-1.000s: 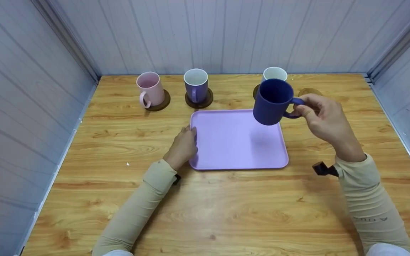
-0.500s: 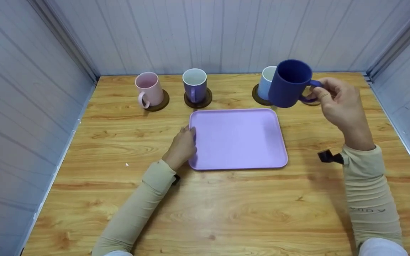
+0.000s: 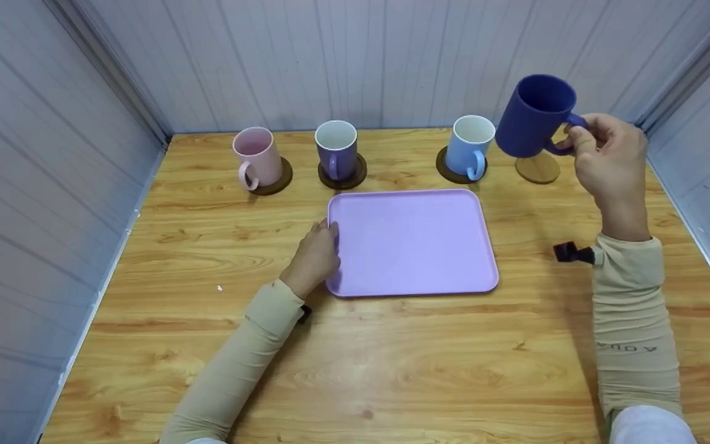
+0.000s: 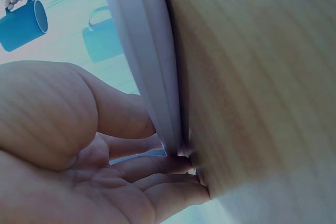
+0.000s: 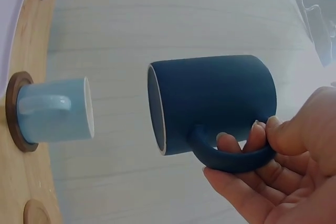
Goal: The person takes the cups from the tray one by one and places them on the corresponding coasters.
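Observation:
My right hand (image 3: pixel 612 157) grips the handle of a dark blue mug (image 3: pixel 534 117), holding it in the air above a light wooden coaster (image 3: pixel 538 169) at the back right. In the right wrist view the fingers curl through the handle (image 5: pixel 231 158), and the mug's side faces the camera. My left hand (image 3: pixel 315 256) pinches the left edge of a pink-purple tray (image 3: pixel 413 243) lying on the table. The left wrist view shows its thumb (image 4: pixel 123 114) on one side of the rim (image 4: pixel 147 51) and fingers at the other; some fingertips are hidden.
Along the back stand a pink mug (image 3: pixel 259 154), a purple mug (image 3: pixel 338 151) and a light blue mug (image 3: pixel 469 148), each on a dark coaster. Pale panel walls (image 3: pixel 355 61) enclose the wooden table (image 3: pixel 429 370) at the back and both sides.
My right hand has carried the dark blue mug up, back and rightward from over the tray, uncovering the light blue mug and the light coaster. The left hand stays at the tray's edge.

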A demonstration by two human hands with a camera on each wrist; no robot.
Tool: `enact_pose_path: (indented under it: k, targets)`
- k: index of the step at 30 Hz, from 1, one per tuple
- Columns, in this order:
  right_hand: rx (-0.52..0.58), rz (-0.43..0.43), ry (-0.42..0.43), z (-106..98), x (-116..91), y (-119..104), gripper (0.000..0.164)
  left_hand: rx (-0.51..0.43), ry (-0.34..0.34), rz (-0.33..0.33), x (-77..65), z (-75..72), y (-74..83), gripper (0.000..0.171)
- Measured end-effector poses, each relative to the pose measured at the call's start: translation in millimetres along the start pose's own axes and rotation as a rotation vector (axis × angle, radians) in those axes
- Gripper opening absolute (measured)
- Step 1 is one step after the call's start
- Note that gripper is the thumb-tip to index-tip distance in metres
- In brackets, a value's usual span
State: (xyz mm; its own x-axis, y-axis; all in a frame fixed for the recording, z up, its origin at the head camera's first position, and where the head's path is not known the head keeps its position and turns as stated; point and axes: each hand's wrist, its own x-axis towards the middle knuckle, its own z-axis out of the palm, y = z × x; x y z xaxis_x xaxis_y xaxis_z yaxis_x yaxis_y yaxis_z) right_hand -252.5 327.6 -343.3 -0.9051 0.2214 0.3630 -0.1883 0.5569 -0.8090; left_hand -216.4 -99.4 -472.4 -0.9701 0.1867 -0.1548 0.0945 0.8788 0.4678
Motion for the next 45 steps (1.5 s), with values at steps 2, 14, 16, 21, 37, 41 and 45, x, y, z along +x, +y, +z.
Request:
enact_pose_path:
  k: [2, 14, 16, 21, 37, 41, 45]
  targets:
    - [-0.006, 0.015, 0.036, 1, 4, 3, 0.016, 0.001, 0.002, 0.004, -0.5, -0.2, 0.3, 0.067]
    - [-0.087, 0.112, 0.161, 10, 22, 41, 0.017, 0.018, 0.022, 0.027, -0.4, -2.2, -1.1, 0.065]
    - [-0.092, 0.133, 0.166, 12, 23, 47, 0.016, 0.018, 0.025, 0.034, -0.5, -1.7, -1.2, 0.065]
    - [-0.102, 0.150, 0.193, 17, 25, 62, 0.017, 0.039, 0.051, 0.068, -2.2, -0.6, -1.2, 0.062]
    - [-0.247, 0.259, 0.203, 38, 29, 101, 0.027, 0.017, 0.044, 0.047, -2.8, 0.0, -1.1, 0.062]
    - [-0.274, 0.288, 0.212, 41, 30, 110, 0.030, 0.011, 0.036, 0.036, -2.5, 0.2, -0.5, 0.063]
    - [-0.276, 0.304, 0.220, 43, 29, 119, 0.030, 0.009, 0.028, 0.028, -1.5, 0.9, -0.1, 0.064]
